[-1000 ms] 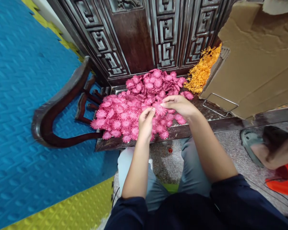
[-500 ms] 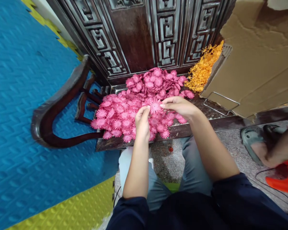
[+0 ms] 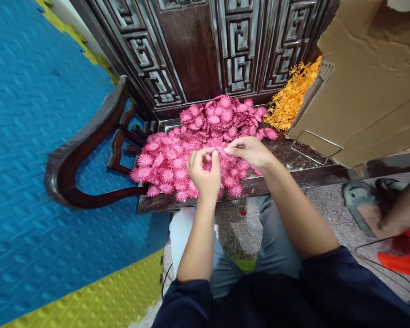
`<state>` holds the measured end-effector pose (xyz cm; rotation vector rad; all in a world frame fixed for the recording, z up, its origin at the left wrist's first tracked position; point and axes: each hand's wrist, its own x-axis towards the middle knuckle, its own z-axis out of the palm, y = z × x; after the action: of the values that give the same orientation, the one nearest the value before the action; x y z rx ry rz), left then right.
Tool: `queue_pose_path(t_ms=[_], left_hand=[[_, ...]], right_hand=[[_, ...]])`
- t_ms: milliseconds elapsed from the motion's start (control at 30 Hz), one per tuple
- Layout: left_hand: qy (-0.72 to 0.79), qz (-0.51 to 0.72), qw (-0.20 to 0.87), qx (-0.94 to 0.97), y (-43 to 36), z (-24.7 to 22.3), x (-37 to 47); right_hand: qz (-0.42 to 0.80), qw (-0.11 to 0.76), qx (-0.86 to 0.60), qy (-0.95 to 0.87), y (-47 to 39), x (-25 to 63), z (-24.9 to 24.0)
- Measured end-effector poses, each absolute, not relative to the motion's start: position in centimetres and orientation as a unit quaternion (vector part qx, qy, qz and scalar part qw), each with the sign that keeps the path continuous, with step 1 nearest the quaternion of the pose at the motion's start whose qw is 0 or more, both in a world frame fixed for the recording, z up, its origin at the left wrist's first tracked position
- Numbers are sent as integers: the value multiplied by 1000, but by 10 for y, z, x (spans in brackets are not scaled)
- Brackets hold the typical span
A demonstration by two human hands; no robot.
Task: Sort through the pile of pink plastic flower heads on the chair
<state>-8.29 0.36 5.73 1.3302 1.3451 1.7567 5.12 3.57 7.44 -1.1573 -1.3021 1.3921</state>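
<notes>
Moderate light | sheen on armrest [image 3: 56, 175] | floor [image 3: 237, 228] shadowed | edges stretched

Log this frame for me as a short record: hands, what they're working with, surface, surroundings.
Left hand: pinching a pink flower
Right hand: fingertips at the same flower
Pink pile: many similar flowers, below and around the hands
Surface: dark wooden bench with a curved armrest
Orange heap: beside the pink pile, near the cardboard
Wire frame: at the cardboard's lower edge
Floor: blue mat beyond the armrest
Nearby: another person's foot, in a sandal
</notes>
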Motion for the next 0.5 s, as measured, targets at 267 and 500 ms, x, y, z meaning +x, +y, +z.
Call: queue_pose_path(t_ms=[267,500], left_hand=[[472,598,396,513,16,43,-86],[440,583,472,494,16,44,-88]], right_hand=[[596,459,-450,-481,35,48,78],[612,449,-441,-480,33,48,78]])
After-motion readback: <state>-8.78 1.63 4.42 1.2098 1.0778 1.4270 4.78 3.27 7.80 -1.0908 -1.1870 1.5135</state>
